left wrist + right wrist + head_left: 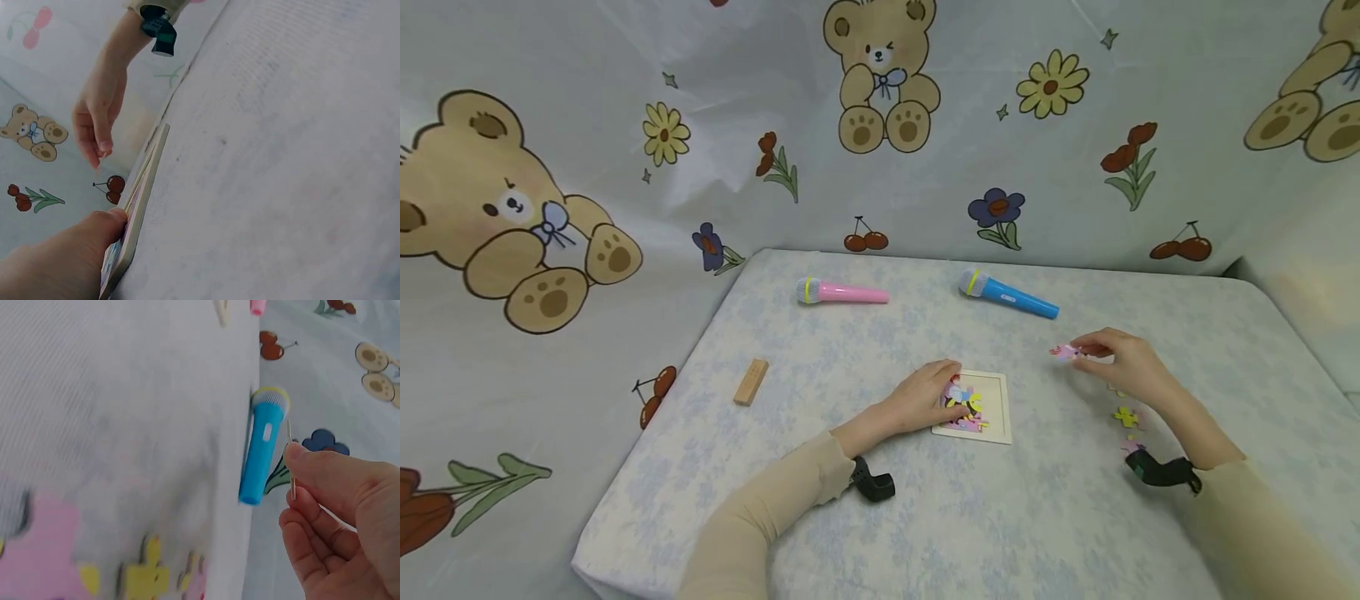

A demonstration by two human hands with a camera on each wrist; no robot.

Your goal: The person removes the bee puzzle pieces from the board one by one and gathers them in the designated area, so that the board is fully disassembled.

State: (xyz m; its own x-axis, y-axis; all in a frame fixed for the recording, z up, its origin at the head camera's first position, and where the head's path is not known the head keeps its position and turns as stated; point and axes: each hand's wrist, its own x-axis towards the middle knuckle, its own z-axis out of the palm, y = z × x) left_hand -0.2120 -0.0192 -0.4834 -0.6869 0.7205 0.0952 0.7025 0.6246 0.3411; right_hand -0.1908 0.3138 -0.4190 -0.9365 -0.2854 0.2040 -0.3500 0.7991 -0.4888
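Note:
A small square jigsaw puzzle tray (997,408) with a pale frame lies on the table, colourful pieces (964,403) filling its left part. My left hand (921,398) holds the tray at its left side, the thumb over the pieces and the fingers at the far left corner. In the left wrist view the thumb presses on the tray edge; the other fingers are hidden. To the right of the tray, my right hand (1123,365) pinches a pink puzzle piece (1064,352) between thumb and fingers, above the table. The right wrist view shows this thin piece (293,486) edge-on.
Loose puzzle pieces, among them a yellow one (1126,417) and a pink one (1132,447), lie below the right forearm. A pink microphone (852,293) and a blue microphone (1017,298) lie at the back. A wooden block (751,382) is on the left.

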